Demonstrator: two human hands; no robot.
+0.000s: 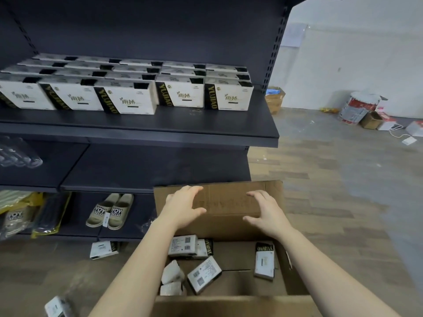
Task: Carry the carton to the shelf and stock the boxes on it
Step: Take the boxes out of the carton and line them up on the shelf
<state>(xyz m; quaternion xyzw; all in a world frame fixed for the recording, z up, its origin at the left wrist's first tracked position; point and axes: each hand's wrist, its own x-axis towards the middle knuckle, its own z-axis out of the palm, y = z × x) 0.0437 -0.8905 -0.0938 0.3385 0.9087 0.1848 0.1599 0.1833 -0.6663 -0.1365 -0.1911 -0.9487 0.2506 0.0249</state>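
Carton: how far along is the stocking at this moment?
Done: the carton sits by the shelf, whose upper tier holds rows of white boxes. In hand: left hand and right hand are at its far flap. Left: several boxes lie in the carton, two on the floor.

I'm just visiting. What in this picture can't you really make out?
All in the head view:
- Boxes in the carton: the left forearm covers part, so no full count.
- Shelf boxes: the row runs off the left edge.
- Label print: too small to read.
- Clear items on the left middle shelf: blurred, partly cut off.
- Left hand and right hand: touching the carton flap or just above it, unclear.
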